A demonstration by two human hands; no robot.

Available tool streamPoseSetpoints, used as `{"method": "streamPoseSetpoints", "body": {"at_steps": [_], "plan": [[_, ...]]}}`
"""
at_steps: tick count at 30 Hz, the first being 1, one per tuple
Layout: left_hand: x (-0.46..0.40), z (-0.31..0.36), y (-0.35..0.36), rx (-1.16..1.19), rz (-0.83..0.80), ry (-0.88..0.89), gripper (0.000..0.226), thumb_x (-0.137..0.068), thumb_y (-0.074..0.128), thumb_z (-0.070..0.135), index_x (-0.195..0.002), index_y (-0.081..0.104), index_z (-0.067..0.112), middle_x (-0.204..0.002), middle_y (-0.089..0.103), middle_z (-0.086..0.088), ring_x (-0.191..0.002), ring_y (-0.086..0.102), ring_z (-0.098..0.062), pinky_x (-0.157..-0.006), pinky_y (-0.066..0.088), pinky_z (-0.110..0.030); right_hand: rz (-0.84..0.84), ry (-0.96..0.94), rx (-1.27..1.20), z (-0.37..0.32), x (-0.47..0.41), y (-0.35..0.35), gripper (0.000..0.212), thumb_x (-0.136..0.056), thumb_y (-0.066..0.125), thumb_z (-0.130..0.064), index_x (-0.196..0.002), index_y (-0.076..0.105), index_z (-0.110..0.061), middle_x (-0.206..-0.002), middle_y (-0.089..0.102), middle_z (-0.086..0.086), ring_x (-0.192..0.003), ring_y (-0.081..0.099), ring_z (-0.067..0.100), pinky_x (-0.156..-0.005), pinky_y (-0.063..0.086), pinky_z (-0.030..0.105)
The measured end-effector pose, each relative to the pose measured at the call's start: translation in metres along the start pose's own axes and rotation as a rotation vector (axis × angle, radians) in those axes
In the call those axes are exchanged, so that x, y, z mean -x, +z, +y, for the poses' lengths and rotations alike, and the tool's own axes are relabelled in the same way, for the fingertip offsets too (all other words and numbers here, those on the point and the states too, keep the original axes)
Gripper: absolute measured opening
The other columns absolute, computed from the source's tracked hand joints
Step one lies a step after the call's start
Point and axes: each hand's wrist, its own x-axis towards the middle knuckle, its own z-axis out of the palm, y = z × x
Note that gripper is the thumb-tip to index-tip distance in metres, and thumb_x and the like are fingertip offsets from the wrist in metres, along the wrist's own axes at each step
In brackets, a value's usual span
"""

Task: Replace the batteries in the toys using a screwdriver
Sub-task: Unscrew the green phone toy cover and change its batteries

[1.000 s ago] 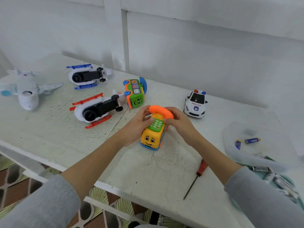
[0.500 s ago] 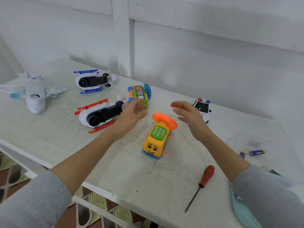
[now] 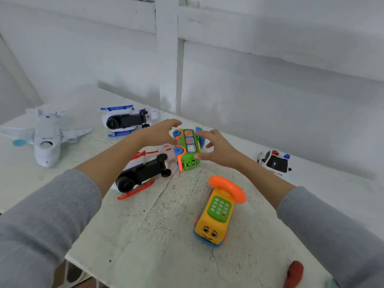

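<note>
A green toy bus (image 3: 188,149) with orange trim and blue wheels lies at the middle of the white table (image 3: 158,235). My left hand (image 3: 161,133) is at its left side and my right hand (image 3: 218,149) at its right side, both with fingers spread, close to the toy or just touching it. A yellow toy phone car (image 3: 216,213) with an orange handset stands nearer to me, free of both hands. The red handle of a screwdriver (image 3: 294,274) shows at the lower right edge, partly hidden by my right sleeve.
A white and red helicopter (image 3: 143,173) lies on its side under my left forearm. A white and blue helicopter (image 3: 126,120) and a white aeroplane (image 3: 46,138) lie at the back left. A police car (image 3: 274,162) stands at the right. A white wall rises behind.
Both hands let go of the yellow phone car, lifted and moved away from me to either side of the green bus. The view tilted up; the batteries have left the frame.
</note>
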Motion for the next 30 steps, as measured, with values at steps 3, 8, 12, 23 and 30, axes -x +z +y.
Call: {"method": "streamPoseSetpoints", "body": {"at_steps": [3, 8, 12, 23, 30], "plan": [[-0.013, -0.007, -0.002, 0.024, -0.059, -0.043, 0.064, -0.094, 0.059, 0.011, -0.149, 0.025, 0.01, -0.153, 0.031, -0.008, -0.137, 0.035, -0.022, -0.101, 0.034, -0.026, -0.083, -0.014, 0.046, 0.009, -0.013, 0.006, 0.074, -0.075, 0.076, -0.023, -0.138, 0.038, -0.029, -0.112, 0.032, 0.008, -0.103, 0.039, 0.016, -0.094, 0.037, 0.021], [-0.025, -0.015, -0.003, 0.143, -0.08, -0.051, 0.046, -0.095, 0.056, 0.01, -0.139, 0.042, 0.007, -0.141, 0.046, -0.007, -0.12, 0.051, -0.02, -0.091, 0.04, -0.027, -0.113, 0.033, 0.017, 0.016, -0.021, 0.011, 0.068, -0.076, 0.075, -0.018, -0.136, 0.043, -0.025, -0.112, 0.033, 0.004, -0.101, 0.043, 0.017, -0.092, 0.039, 0.019], [-0.029, -0.016, -0.007, 0.237, -0.02, -0.027, 0.039, -0.098, 0.051, 0.013, -0.137, 0.047, 0.012, -0.138, 0.049, -0.002, -0.115, 0.052, -0.018, -0.094, 0.042, -0.031, -0.046, 0.019, -0.129, 0.019, -0.015, 0.005, 0.06, -0.079, 0.07, -0.006, -0.133, 0.048, -0.022, -0.117, 0.04, 0.008, -0.107, 0.05, 0.021, -0.084, 0.044, 0.011], [-0.02, 0.044, 0.004, 0.633, 0.309, 0.295, 0.046, -0.088, 0.062, -0.002, -0.125, 0.051, 0.024, -0.135, 0.042, -0.004, -0.105, 0.057, -0.023, -0.076, 0.059, -0.028, 0.273, -0.009, -0.92, 0.01, 0.033, -0.056, 0.057, -0.069, 0.074, -0.042, -0.12, 0.057, -0.024, -0.116, 0.054, 0.009, -0.102, 0.059, 0.024, -0.09, 0.051, 0.036], [-0.009, 0.09, 0.04, 0.679, 0.451, 0.303, 0.049, -0.084, 0.068, -0.003, -0.128, 0.054, 0.012, -0.122, 0.044, -0.002, -0.099, 0.055, -0.021, -0.061, 0.057, -0.02, 0.449, 0.058, -0.815, -0.008, 0.08, -0.075, 0.026, -0.093, 0.047, -0.034, -0.116, 0.056, -0.025, -0.112, 0.058, 0.004, -0.092, 0.063, 0.02, -0.083, 0.052, 0.031]]}}
